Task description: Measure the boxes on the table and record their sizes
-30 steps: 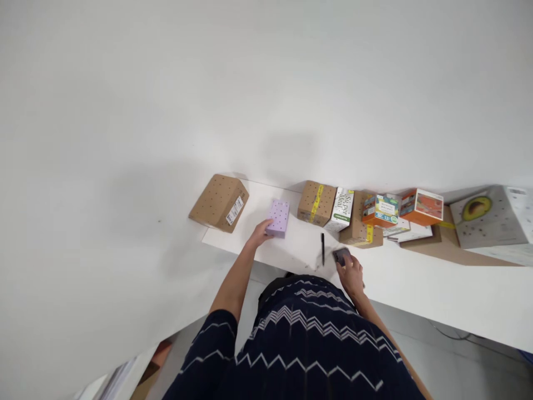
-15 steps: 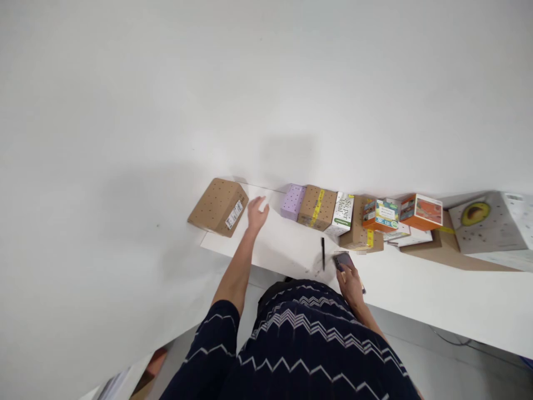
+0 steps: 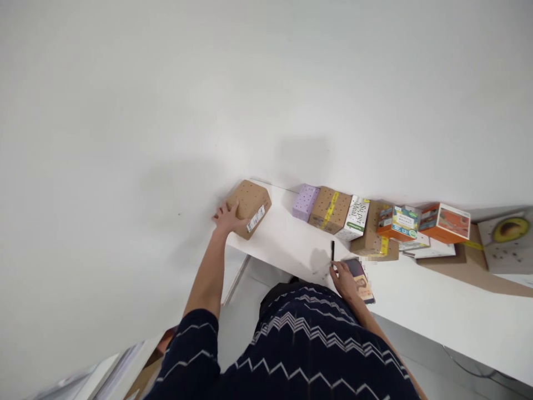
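Note:
My left hand lies with spread fingers on the left side of a brown dotted cardboard box. A white label with barcodes is on the box's near right face. At the lower end of a black pen, the fingertips of my right hand are closed together; the pen's end is hidden by them. Beside that hand a dark phone lies on the white table, an orange picture showing on its lower part, partly covered by the hand.
Along the wall stand a lilac box, a brown box with yellow tape, a white Super Meal box and several orange and white cartons. A larger box with an avocado picture is at far right. A cable lies below.
My left hand has moved left onto the brown box, which has shifted a little to the right. My right hand has left the phone and come to the pen. The view has shifted somewhat.

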A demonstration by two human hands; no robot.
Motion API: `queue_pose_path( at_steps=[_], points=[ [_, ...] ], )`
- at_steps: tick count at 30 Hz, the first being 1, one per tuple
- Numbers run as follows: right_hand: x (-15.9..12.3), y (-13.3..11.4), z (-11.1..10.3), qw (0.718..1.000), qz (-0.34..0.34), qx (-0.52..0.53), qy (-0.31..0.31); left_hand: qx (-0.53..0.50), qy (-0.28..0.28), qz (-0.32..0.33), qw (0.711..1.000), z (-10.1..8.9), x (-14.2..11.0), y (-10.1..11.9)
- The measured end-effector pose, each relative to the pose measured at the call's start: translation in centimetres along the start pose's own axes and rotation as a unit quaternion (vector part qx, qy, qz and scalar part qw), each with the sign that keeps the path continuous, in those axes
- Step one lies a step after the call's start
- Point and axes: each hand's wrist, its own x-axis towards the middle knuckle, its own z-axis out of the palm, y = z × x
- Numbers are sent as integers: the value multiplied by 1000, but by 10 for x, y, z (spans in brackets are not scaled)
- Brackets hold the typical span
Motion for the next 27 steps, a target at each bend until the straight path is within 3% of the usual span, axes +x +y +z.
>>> queue_pose_path(
  at_steps=[5, 9, 12, 15, 18, 22, 25, 27],
  points=[
    [15, -7, 2, 997, 17, -70, -39, -9, -50, 71, 996, 25, -74, 13],
    [31, -9, 2, 986, 73, -134, -66, -28, -75, 212, 974, 56, -126, 31],
    [42, -9, 3, 975, 131, -160, -83, -73, -105, 332, 935, 67, -138, 55],
    [48, -7, 3, 977, 153, -124, -86, -118, -120, 390, 905, 67, -130, 83],
    [52, -3, 4, 983, 159, -59, -68, -139, -126, 410, 893, 65, -119, 101],
    [53, 2, 7, 982, 183, -11, -49, -169, -105, 399, 895, 68, -116, 105],
    [49, 7, 9, 977, 208, 42, -34, -262, -24, 354, 898, 76, -118, 99],
    [43, 9, 10, 970, 223, 86, -30, -355, 62, 278, 890, 84, -117, 94]
  ],
)
